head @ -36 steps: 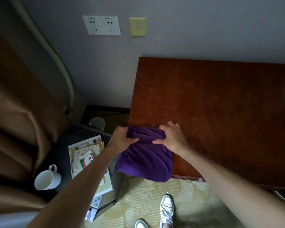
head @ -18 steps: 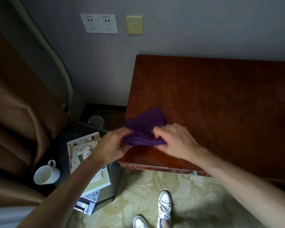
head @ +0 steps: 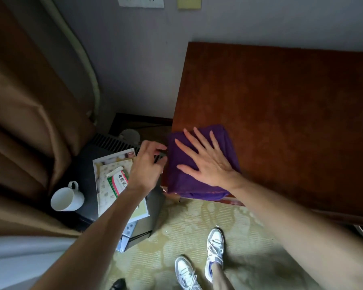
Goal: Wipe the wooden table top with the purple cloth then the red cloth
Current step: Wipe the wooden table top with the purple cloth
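The purple cloth [head: 182, 183] lies folded flat on the near left corner of the wooden table top [head: 291, 105], its front edge hanging slightly over the table's rim. My right hand [head: 205, 162] rests palm down on the cloth with fingers spread. My left hand [head: 147, 166] hovers just off the table's left edge beside the cloth, fingers loosely curled and holding nothing. No red cloth is in view.
Left of the table stands a low dark cabinet [head: 86, 164] with papers and a small box [head: 117, 181] and a white cup [head: 66, 198] on it. A brown curtain [head: 19, 122] hangs at the far left. My shoes [head: 214, 250] stand on patterned carpet.
Both hands gripped the bunched cloth at the table's corner before. Now the cloth is laid flat, my right hand presses on it, and my left hand has let go.
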Motion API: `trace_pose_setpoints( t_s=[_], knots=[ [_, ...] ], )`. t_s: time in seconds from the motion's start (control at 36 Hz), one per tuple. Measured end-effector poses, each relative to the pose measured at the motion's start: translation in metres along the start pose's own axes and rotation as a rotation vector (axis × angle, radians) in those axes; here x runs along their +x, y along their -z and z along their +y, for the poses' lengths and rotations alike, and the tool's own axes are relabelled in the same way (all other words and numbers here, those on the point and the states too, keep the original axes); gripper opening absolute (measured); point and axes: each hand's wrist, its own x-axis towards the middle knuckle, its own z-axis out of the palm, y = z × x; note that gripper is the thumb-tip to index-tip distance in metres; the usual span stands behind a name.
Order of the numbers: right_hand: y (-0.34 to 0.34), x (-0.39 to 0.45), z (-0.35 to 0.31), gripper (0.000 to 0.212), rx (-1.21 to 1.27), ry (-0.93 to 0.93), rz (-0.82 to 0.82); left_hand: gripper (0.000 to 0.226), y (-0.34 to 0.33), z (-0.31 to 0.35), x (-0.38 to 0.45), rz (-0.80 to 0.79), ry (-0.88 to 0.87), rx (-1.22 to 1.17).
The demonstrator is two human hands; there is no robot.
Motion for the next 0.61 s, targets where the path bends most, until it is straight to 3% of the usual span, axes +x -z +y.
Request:
trace_pose_setpoints(
  t_s=[0.19,0.36,0.47,0.61],
  knots=[
    [-0.014,-0.038,-0.032,0.067,-0.041,-0.01,0.055,0.018,-0.004,-0.002,-0.006,-0.022,-0.088,0.076],
    [-0.007,-0.024,-0.017,0.066,-0.049,0.081,0.027,0.035,0.006,-0.015,0.0,0.019,-0.106,0.148],
    [0.004,0.025,0.031,0.063,-0.047,0.232,-0.02,0.034,-0.006,-0.017,0.009,0.068,-0.09,0.154],
    [0.018,0.109,0.109,0.06,-0.081,0.442,-0.094,0.041,-0.028,-0.008,0.044,0.09,-0.246,0.29]
  ],
)
